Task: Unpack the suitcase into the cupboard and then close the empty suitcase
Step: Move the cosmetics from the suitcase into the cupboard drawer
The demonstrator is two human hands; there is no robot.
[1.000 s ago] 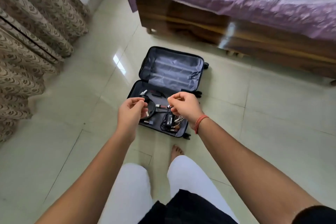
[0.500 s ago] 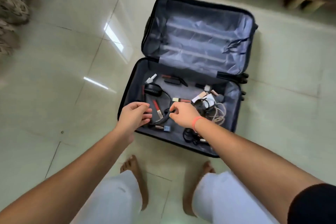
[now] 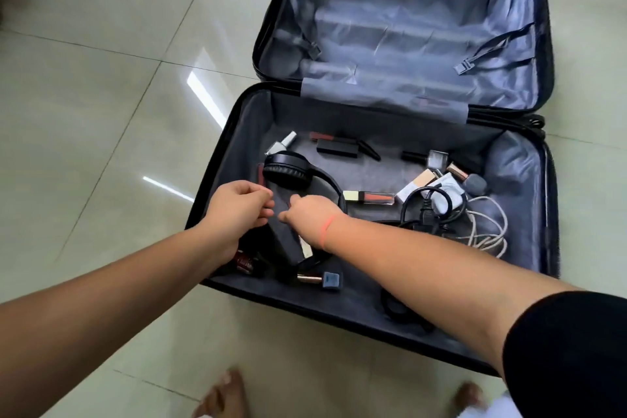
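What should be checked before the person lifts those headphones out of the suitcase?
1. Suitcase lies open: ok.
2. Grip on headphones: cannot tell; left hand and right hand are over the band, fingers curled.
3. Headphones free of black cable: cannot tell; the right arm hides where they would meet.
4. Lid empty: ok.
5. Bottom half emptied: not ok; lip gloss, white cable and more lie inside.
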